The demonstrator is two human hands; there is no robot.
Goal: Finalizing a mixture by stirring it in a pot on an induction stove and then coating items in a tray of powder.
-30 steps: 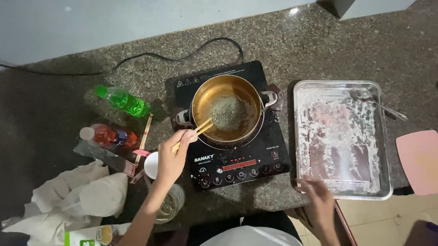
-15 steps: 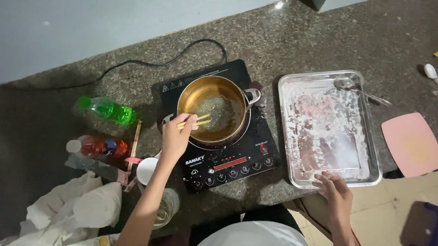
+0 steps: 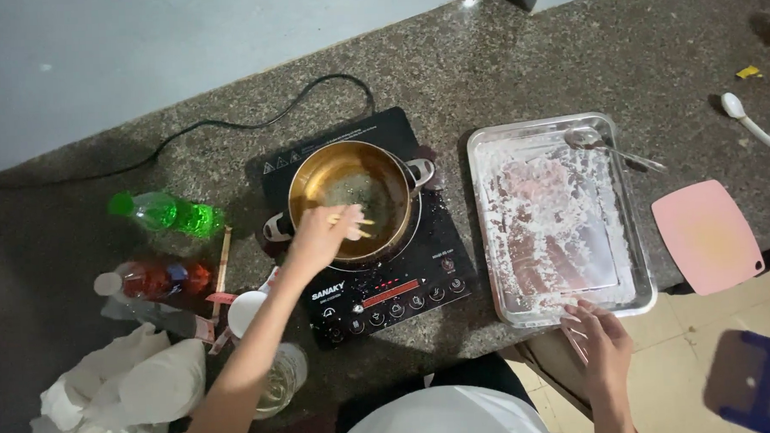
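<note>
My left hand (image 3: 322, 237) holds a pair of wooden chopsticks (image 3: 357, 223) whose tips dip into a steel pot (image 3: 350, 201) of oil on a black induction cooker (image 3: 379, 285). Something pale bubbles in the oil. My right hand (image 3: 601, 341) rests with fingers spread at the near edge of a metal tray (image 3: 497, 238) dusted with white flour. A metal spoon (image 3: 609, 145) lies across the tray's far corner.
A green bottle (image 3: 167, 214) and a red bottle (image 3: 153, 280) lie left of the cooker, with a white cup (image 3: 246, 313), a glass (image 3: 280, 387) and white plastic bags (image 3: 127, 392). A pink cutting board (image 3: 708, 235) and a white spoon (image 3: 747, 118) lie right. The cooker's cord (image 3: 228, 124) runs back left.
My left hand has moved the chopsticks further over the pot. My right hand has stayed at the tray's near edge. The camera view has shifted left and forward.
</note>
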